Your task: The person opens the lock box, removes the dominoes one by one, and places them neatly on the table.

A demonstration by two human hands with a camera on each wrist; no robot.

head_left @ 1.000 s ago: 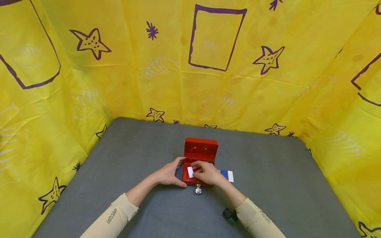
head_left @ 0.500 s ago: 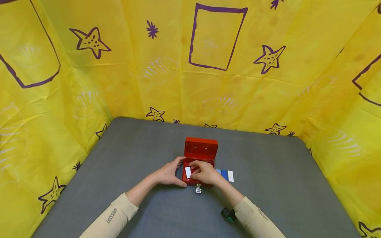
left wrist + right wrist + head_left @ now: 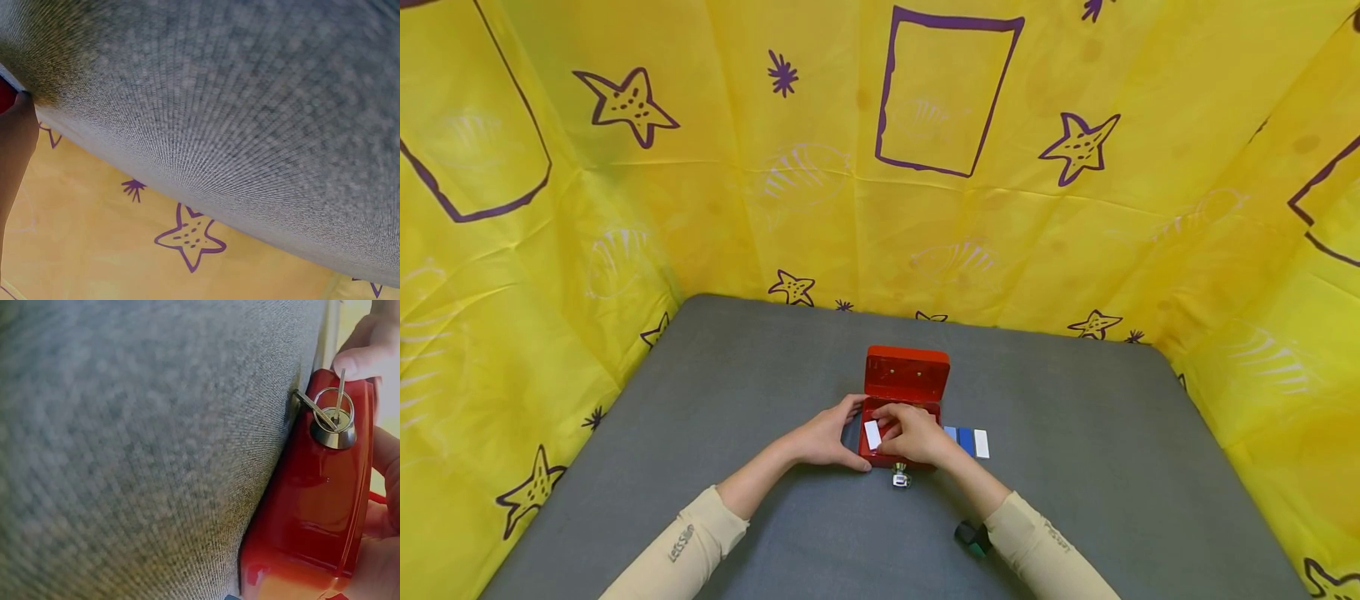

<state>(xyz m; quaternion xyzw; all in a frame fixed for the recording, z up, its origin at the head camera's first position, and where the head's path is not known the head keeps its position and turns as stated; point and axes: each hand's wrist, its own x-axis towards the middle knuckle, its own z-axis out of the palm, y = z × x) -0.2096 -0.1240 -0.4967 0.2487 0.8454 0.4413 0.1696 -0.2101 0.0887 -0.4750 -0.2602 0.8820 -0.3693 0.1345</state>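
Note:
A small red metal cash box (image 3: 862, 454) stands on the table with its lid (image 3: 907, 377) raised. My left hand (image 3: 826, 435) grips its left side, thumb at the front corner and fingers toward the back. Over the box's inside, my right hand (image 3: 917, 435) pinches a flat white rectangular piece (image 3: 872, 434) between thumb and fingers, at the left end. Much of the interior is hidden under that hand. On the front, a key sits in the round lock (image 3: 334, 431), with a ring and a second key hanging from it.
Right of the box lie a light blue piece (image 3: 951, 433), a blue piece (image 3: 966, 442) and a white piece (image 3: 982, 444), side by side. A black and green object (image 3: 972, 539) shows beside the right sleeve. Yellow patterned cloth (image 3: 820, 225) walls the grey table (image 3: 760, 350).
My right hand has shifted slightly left with the white piece, bringing it closer to the box's left wall. The left hand and the box have stayed in place.

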